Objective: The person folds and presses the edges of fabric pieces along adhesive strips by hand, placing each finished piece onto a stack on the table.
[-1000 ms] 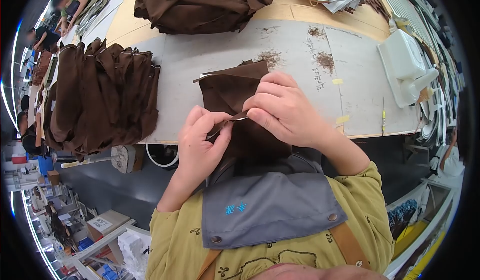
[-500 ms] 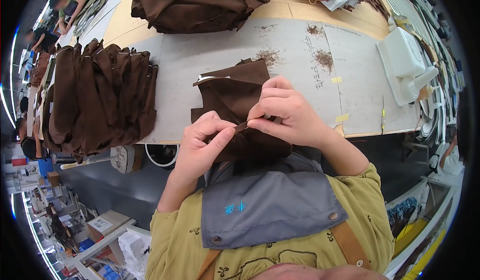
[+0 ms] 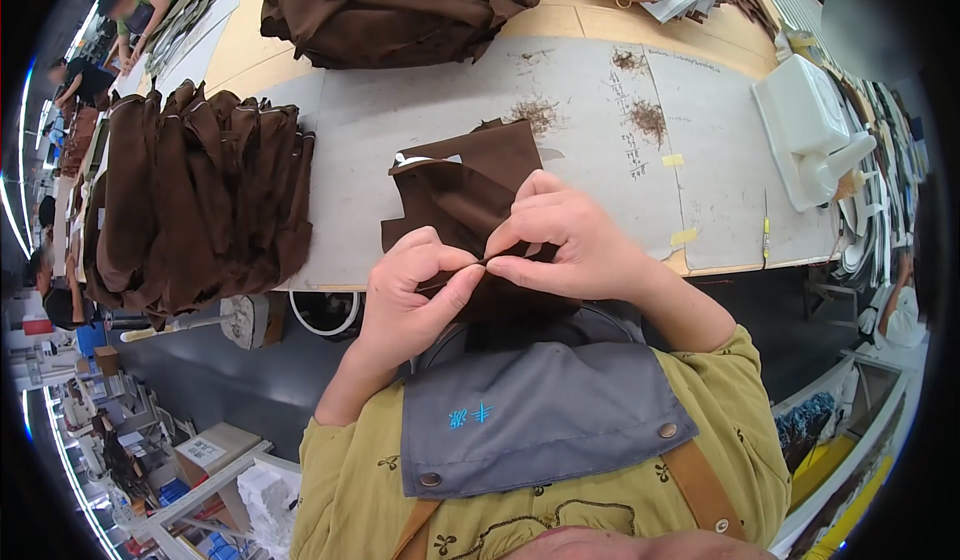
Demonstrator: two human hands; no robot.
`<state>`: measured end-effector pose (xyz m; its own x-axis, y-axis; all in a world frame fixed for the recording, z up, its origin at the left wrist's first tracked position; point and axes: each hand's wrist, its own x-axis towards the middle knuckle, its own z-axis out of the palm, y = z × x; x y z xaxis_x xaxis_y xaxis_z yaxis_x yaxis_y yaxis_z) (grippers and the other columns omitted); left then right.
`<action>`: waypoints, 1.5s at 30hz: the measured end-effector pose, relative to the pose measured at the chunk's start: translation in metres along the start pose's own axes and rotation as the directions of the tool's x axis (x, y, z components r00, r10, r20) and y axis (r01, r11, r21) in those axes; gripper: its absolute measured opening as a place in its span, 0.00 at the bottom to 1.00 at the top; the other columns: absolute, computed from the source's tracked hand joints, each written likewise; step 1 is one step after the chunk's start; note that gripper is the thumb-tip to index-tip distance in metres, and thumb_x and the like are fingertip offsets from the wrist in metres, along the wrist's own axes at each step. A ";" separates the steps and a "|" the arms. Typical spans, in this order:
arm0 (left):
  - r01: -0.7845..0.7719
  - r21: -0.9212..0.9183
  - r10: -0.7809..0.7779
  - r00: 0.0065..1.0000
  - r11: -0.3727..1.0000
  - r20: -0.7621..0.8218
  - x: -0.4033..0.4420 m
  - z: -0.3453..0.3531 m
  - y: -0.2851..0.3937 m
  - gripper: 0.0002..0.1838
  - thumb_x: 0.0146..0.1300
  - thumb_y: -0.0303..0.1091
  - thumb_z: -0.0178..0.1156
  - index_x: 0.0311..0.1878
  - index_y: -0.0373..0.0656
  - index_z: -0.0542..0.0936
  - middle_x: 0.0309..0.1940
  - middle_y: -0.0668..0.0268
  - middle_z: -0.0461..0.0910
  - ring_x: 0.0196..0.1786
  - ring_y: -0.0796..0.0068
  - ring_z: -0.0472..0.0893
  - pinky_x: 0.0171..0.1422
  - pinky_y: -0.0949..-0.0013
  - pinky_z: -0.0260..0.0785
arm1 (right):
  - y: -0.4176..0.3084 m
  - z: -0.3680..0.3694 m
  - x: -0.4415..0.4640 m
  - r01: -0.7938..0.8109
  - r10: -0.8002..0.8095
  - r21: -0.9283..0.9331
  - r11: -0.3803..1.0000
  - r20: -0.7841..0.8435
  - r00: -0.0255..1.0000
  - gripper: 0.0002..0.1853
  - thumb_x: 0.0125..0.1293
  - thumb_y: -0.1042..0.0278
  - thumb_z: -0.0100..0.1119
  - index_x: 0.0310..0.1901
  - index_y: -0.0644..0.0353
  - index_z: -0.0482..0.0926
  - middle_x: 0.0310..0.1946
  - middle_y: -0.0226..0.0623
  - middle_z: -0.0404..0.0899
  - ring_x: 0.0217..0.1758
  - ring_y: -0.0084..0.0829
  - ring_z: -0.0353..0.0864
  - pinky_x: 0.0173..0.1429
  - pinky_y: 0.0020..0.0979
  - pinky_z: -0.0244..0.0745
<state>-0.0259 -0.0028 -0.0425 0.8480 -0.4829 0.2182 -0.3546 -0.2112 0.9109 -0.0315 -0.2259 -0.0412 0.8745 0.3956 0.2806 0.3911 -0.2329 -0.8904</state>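
At left, best to leave undisturbed the bunched dark-brown cloth pile (image 3: 200, 200) on the grey-topped counter (image 3: 350, 140), well apart from the left hand (image 3: 410, 285), grasping between thumb and fingers a narrow edge of the thin dark-brown cloth piece (image 3: 480, 190) lying mid-counter and over its near rim. Best to hold that edge straight and evenly taut between the two pinches, with tips close together, without crushing it. Farther right, match that pressure with the right hand (image 3: 567, 240), likewise grasping the edge between thumb and fingers, well apart from the slim yellow-handled tool (image 3: 767, 235).
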 end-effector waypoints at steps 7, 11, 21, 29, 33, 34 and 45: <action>-0.131 0.268 0.161 0.983 0.954 -0.093 0.014 -0.004 -0.001 0.11 0.66 0.33 0.64 0.49 0.41 0.83 0.48 0.61 0.76 0.54 0.70 0.74 0.54 0.71 0.65 | 0.002 -0.003 -0.003 -0.112 0.117 0.037 0.993 -0.144 0.983 0.05 0.61 0.71 0.70 0.37 0.58 0.84 0.26 0.26 0.79 0.34 0.20 0.71 0.35 0.23 0.71; -0.178 0.219 0.244 0.915 0.959 -0.321 0.001 -0.019 0.009 0.34 0.66 0.57 0.62 0.62 0.35 0.73 0.56 0.58 0.74 0.62 0.62 0.71 0.69 0.61 0.59 | -0.025 -0.015 -0.004 -0.053 0.186 0.244 0.968 -0.563 0.805 0.05 0.65 0.77 0.65 0.41 0.63 0.82 0.27 0.24 0.76 0.28 0.14 0.66 0.32 0.20 0.63; -0.287 0.510 0.335 0.942 0.811 -0.001 0.028 0.029 0.016 0.30 0.56 0.24 0.62 0.64 0.36 0.69 0.53 0.52 0.76 0.65 0.50 0.74 0.73 0.30 0.52 | -0.042 -0.008 -0.004 0.280 -0.555 -0.512 0.812 -0.529 0.642 0.14 0.57 0.81 0.67 0.46 0.64 0.80 0.33 0.34 0.76 0.35 0.30 0.70 0.42 0.30 0.66; -0.173 0.703 0.460 0.855 0.690 -0.241 0.100 -0.109 0.108 0.20 0.60 0.20 0.45 0.53 0.41 0.79 0.47 0.54 0.83 0.50 0.56 0.83 0.61 0.63 0.72 | -0.023 -0.012 -0.007 0.133 -0.539 -0.628 0.766 -0.516 0.666 0.19 0.58 0.78 0.68 0.52 0.61 0.78 0.57 0.45 0.70 0.61 0.42 0.70 0.64 0.39 0.67; -0.109 0.719 0.557 0.715 0.686 -0.423 0.100 -0.233 0.145 0.20 0.69 0.29 0.42 0.56 0.40 0.80 0.45 0.58 0.85 0.50 0.66 0.83 0.58 0.68 0.73 | -0.011 -0.004 -0.004 0.084 -0.445 -0.573 0.816 -0.527 0.724 0.15 0.57 0.77 0.69 0.47 0.59 0.81 0.55 0.43 0.73 0.60 0.41 0.71 0.63 0.39 0.66; -0.051 0.581 0.460 0.669 0.812 -0.584 0.093 -0.268 0.148 0.19 0.70 0.30 0.43 0.57 0.40 0.80 0.45 0.59 0.85 0.50 0.67 0.83 0.58 0.68 0.73 | -0.008 -0.003 -0.002 0.068 -0.425 -0.571 0.818 -0.519 0.742 0.15 0.57 0.76 0.69 0.46 0.58 0.81 0.55 0.42 0.74 0.60 0.40 0.71 0.63 0.39 0.66; 0.539 0.659 0.268 0.630 0.525 -0.729 -0.080 -0.559 -0.111 0.19 0.63 0.36 0.57 0.52 0.33 0.79 0.42 0.50 0.84 0.47 0.53 0.84 0.55 0.56 0.74 | 0.008 0.011 0.009 0.039 -0.264 -0.518 0.854 -0.369 0.891 0.11 0.55 0.73 0.70 0.41 0.57 0.83 0.50 0.38 0.78 0.53 0.41 0.74 0.58 0.39 0.69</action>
<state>0.1661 0.5343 0.0348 0.7261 0.2589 0.6370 0.0114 -0.9308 0.3653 -0.0237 -0.2144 -0.0502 0.7821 0.0867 0.6170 0.5165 -0.6441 -0.5642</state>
